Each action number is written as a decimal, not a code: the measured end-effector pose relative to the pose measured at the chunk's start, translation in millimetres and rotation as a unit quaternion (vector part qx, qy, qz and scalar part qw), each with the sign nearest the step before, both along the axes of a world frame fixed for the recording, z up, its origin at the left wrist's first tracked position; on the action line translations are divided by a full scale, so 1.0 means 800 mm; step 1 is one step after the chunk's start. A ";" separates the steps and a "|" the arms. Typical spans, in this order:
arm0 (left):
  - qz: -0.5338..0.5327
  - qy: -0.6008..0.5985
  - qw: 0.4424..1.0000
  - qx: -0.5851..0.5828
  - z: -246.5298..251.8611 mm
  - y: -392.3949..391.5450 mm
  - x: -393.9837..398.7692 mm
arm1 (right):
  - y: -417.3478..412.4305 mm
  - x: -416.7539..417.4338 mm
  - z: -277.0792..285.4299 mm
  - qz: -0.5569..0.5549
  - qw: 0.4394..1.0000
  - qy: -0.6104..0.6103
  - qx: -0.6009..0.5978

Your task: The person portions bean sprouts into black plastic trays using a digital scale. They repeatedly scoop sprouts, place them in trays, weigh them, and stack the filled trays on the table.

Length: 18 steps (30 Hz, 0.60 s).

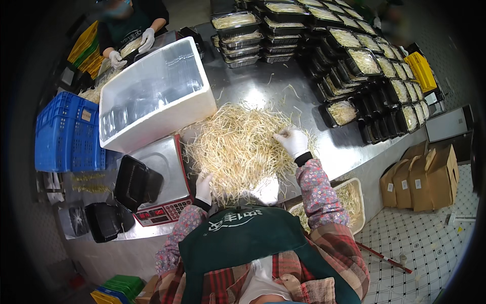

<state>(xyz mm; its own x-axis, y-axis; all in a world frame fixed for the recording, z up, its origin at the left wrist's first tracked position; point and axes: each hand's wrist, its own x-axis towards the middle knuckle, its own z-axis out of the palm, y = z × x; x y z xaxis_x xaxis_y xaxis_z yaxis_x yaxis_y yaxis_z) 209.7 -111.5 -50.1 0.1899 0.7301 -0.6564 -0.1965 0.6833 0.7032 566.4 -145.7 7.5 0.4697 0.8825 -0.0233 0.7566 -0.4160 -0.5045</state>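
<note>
A large heap of bean sprouts (239, 148) lies on the steel table (322, 152) before me. Both my hands wear white gloves. My left hand (204, 189) rests at the heap's near left side, its fingertips partly among the sprouts. At the heap's right side, my right hand (293, 140) has its fingers curled against the sprouts; whether it grips any is hidden. Left of the heap is a digital scale (167, 167) with a red base, and a black plastic tray (131, 182) sits tilted on its plate. Another black tray (101, 222) lies at the scale's lower left.
A white foam box (159, 114) holding clear plastic lids stands behind the scale, beside blue crates (68, 133). Filled sprout trays (343, 113) are stacked at the back and right. A co-worker's gloved hands (147, 40) are at far left. A tub of sprouts (357, 205) stands below the table edge.
</note>
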 end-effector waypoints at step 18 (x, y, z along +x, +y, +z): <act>0.015 -0.047 0.998 0.036 -0.037 0.022 -0.005 | -0.075 0.107 0.016 0.102 0.973 0.144 -0.146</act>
